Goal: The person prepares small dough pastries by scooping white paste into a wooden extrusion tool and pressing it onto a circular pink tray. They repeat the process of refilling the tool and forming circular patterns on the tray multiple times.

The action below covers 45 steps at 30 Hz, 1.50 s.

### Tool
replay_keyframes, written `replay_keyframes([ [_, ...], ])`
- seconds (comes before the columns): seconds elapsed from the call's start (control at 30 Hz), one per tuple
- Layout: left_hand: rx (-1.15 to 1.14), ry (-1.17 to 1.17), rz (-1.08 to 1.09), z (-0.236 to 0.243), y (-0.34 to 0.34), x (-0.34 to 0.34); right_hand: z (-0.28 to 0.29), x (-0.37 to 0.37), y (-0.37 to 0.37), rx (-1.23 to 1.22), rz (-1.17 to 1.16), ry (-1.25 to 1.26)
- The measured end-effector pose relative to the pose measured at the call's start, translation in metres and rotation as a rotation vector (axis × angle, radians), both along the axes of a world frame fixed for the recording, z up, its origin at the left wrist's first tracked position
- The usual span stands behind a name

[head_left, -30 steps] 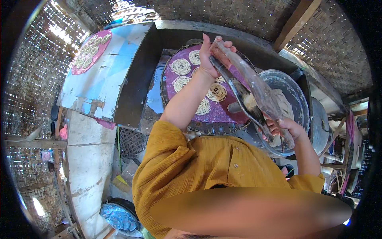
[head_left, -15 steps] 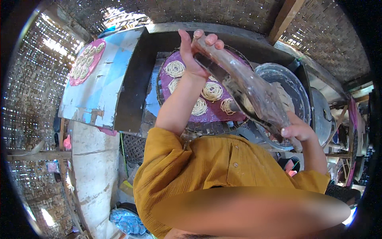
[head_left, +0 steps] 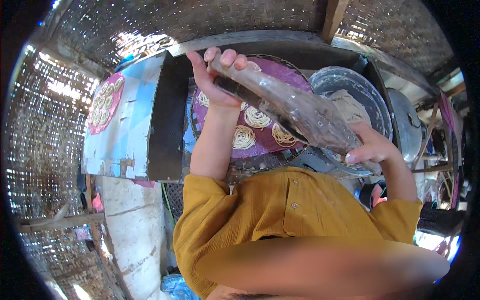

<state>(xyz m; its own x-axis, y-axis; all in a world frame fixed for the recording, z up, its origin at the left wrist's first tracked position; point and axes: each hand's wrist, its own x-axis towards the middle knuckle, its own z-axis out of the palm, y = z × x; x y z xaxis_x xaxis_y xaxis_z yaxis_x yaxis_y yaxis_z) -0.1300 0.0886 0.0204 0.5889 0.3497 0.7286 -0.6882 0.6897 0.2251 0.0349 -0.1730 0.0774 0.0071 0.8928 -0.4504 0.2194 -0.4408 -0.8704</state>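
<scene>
A long, worn wooden hand press, thick in the middle and tapering to its ends, slants above the work surface. My left hand is closed round its upper left end, fingertips over the top and thumb raised. At the lower right end my right hand grips it, thumb along the near side. Beneath lies a round tray with a purple sheet, bearing several coils of pale noodle strands. One coil sits just below the press's edge. The press hides part of the tray.
Right of the tray stands a clear tub with a lump of dough; a metal pot is beyond it. At left, a blue-and-white board carries a pink sheet with more coils. A dark wooden edge separates board and tray.
The press has swung to a flatter slant, its left end moving left and down with my left hand. More of the coil beneath its edge shows. The view has shifted slightly.
</scene>
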Motion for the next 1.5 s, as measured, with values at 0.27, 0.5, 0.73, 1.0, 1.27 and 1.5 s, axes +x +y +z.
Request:
replay_keyframes([
  [0.27,-0.162,0.057,-0.220,-0.026,-0.016,0.025,-0.014,0.019,-0.029,0.035,-0.002,-0.107],
  [0.5,-0.143,1.194,-0.219,-0.058,-0.055,0.044,-0.026,0.022,-0.034,0.065,-0.080,-0.043],
  [0.73,0.571,1.383,0.039,-0.073,-0.075,0.038,-0.028,0.021,-0.032,0.072,-0.090,0.006],
  [1.0,0.833,1.316,0.132,-0.106,-0.059,0.035,-0.036,0.026,-0.032,0.108,-0.170,-0.004],
  [1.27,2.103,1.083,1.044,-0.075,-0.072,-0.016,-0.047,0.035,-0.034,0.181,-0.292,0.113],
  [1.5,1.176,1.287,1.998,-0.095,-0.069,-0.110,-0.047,0.036,-0.042,0.299,-0.368,0.190],
])
